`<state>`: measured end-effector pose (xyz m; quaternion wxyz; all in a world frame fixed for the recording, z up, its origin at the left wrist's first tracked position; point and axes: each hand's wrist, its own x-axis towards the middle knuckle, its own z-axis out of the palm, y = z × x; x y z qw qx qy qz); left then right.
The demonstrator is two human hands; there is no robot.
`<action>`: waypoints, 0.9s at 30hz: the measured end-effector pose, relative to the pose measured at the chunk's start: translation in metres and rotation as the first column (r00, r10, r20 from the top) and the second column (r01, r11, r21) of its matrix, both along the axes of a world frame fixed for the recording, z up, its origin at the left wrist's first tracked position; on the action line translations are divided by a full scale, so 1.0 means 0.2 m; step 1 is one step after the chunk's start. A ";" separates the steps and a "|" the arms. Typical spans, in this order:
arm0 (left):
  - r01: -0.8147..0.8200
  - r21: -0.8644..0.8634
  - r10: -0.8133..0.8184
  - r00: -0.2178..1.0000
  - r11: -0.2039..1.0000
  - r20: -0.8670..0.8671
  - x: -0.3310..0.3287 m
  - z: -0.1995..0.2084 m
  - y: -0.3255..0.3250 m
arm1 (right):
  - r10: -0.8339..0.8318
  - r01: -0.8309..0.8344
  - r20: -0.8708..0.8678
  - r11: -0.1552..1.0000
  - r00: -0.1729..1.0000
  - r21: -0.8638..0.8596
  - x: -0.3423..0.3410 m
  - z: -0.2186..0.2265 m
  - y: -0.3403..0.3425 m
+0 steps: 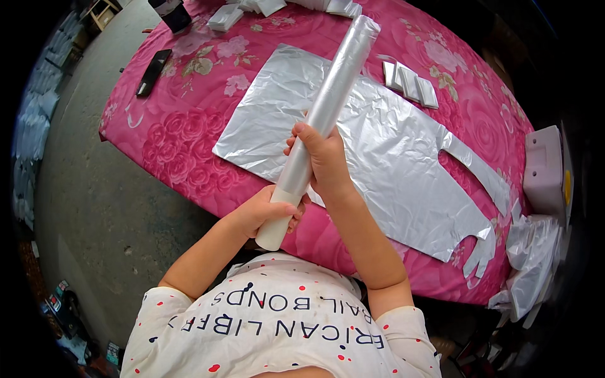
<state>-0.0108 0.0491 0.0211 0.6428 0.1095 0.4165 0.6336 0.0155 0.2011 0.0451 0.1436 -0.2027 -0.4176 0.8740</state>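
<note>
A long roll of silvery plastic film (343,69) slants up and away from me over the table, its white core end near my body. My left hand (259,211) is wrapped round the white lower end. Higher up, my right hand (322,154) grips the film-covered part, thumb lying along it. Beneath the roll a large silvery plastic apron (397,164) lies spread flat, slightly wrinkled, with its strap loops toward the right. The roll covers part of the apron's left half.
A pink floral cloth (189,151) covers the table. Folded white packets (409,85) lie beyond the apron, with more packets (252,7) at the far edge. A black phone (153,73) and a dark cup (171,14) are at the left. Right, a pale plastic box (545,167) stands beside bunched plastic (532,258).
</note>
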 end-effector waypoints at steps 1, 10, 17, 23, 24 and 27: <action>-0.028 -0.016 0.027 0.997 0.999 -0.069 0.00 0.00 0.01 | -0.027 0.026 0.016 0.999 1.000 0.022 0.01 0.00 -0.01; -0.138 -0.278 0.035 0.938 0.950 -0.346 0.02 -0.07 0.00 | -0.048 0.055 0.072 0.993 0.996 -0.106 0.07 -0.17 -0.04; 0.199 -0.371 -0.262 0.957 0.907 -0.128 0.03 -0.14 -0.29 | -0.279 0.286 0.098 0.955 0.955 -0.078 0.13 -0.30 0.57; 0.224 -0.486 -0.301 0.949 0.845 -0.087 0.06 -0.15 -0.41 | -0.123 -0.077 0.443 0.910 0.888 0.406 0.27 -0.22 0.70; 0.223 -0.488 -0.304 0.948 0.844 -0.091 0.06 -0.16 -0.41 | -0.066 -0.151 0.464 0.898 0.883 0.414 0.27 -0.20 0.69; 0.230 -0.502 -0.331 0.936 0.834 -0.119 0.06 -0.15 -0.40 | 0.120 -0.397 0.579 0.836 0.806 0.379 0.26 -0.18 0.67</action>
